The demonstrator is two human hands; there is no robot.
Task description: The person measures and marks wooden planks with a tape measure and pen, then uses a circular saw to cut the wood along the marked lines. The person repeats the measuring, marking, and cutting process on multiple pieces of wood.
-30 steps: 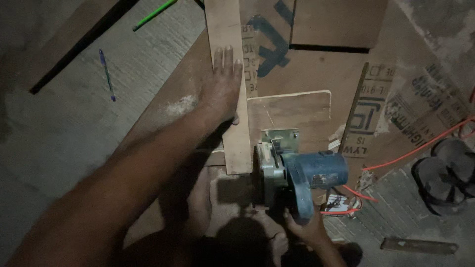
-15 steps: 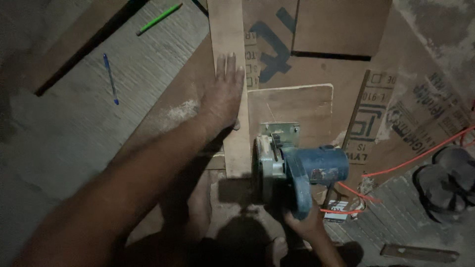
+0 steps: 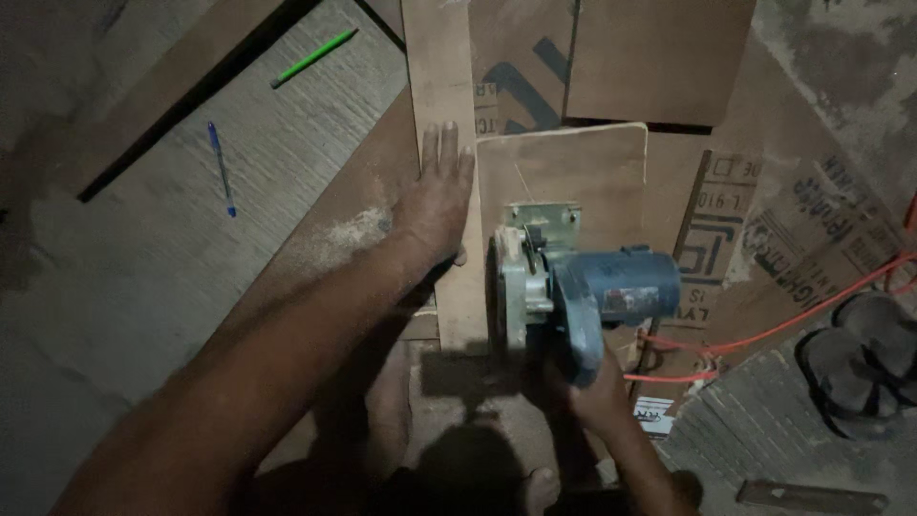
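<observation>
While pressed flat, left hand (image 3: 437,196) noted palm-down with fingers spread on narrow plywood strip (image 3: 441,143), not gripping. Right hand (image 3: 597,387) closed round rear handle of blue circular saw (image 3: 578,287); saw seated on plywood panel (image 3: 573,177), base plate just beside the strip's right edge. Strip and panel laid over flattened cardboard (image 3: 764,229) on the floor. Orange cord (image 3: 764,330) trailing right from the saw. Blue pen (image 3: 222,168) and green pen (image 3: 313,57) lying well apart on grey board (image 3: 143,239) to the left. Dark sandals (image 3: 860,358) at right.

Saw blade (image 3: 497,296) hidden — strip (image 3: 435,57) cropped.
</observation>
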